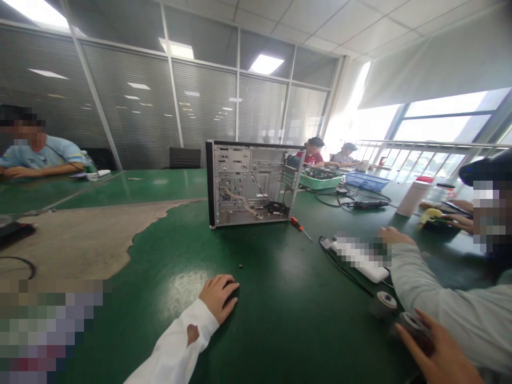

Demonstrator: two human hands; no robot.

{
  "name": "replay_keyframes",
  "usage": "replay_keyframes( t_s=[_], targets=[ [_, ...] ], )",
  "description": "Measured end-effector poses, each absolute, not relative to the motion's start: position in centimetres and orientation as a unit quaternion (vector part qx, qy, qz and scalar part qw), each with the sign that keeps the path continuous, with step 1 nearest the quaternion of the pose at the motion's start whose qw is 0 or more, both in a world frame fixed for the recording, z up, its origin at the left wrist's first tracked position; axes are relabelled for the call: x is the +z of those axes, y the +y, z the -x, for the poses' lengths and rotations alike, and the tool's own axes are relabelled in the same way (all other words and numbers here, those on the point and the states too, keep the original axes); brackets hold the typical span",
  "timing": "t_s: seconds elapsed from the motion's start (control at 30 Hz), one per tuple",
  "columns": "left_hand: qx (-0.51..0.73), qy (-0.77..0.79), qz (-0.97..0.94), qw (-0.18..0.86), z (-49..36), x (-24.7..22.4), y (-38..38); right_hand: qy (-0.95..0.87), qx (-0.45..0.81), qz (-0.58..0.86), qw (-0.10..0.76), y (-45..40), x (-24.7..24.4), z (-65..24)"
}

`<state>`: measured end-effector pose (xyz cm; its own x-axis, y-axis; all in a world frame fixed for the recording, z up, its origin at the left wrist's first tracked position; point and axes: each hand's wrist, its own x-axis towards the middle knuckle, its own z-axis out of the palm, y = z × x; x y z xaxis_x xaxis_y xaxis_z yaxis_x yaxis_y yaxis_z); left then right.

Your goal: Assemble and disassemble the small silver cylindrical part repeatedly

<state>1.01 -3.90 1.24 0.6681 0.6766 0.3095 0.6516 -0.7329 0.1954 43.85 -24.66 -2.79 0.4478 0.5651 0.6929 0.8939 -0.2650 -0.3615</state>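
Observation:
My left hand, in a white sleeve, rests on the green table with its fingers apart and nothing in them. A tiny dark piece, too small to name, lies just beyond its fingertips. My right hand is at the lower right, thumb and fingers around a dark cylinder with a lighter top. A second grey cylinder stands beside it. Farther off, an opened computer case stands upright, its loose cables and a black fan visible inside. An orange-handled screwdriver lies by its right corner.
A white power strip and its black cable lie right of centre, near a co-worker's sleeved arm. Green and blue baskets sit farther back, near a white bottle. A torn brown covering is at left. Other people sit around.

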Motion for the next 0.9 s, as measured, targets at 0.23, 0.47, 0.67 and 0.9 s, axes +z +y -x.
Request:
replay_keyframes(
  t_s=[0.23, 0.47, 0.67, 0.9],
  targets=[
    [0.176, 0.361, -0.915, 0.029, -1.1, 1.4, -4.0, -0.482, -0.126, 0.82, 0.283, -20.9, -3.8, -45.3],
    [0.176, 0.358, -0.917, 0.025, -1.0, 1.4, -3.9, -0.491, -0.331, 0.732, 0.336, -19.6, -0.2, -39.1],
    [0.167, 0.355, -0.919, 0.024, -0.9, 1.5, -4.0, -0.81, -0.093, 0.508, 0.276, -15.8, 3.8, -27.3],
    [0.178, 0.348, -0.92, 0.021, -0.7, 1.7, -4.5, -0.862, -0.036, 0.451, 0.227, -5.8, 2.2, -18.9]
  ],
)
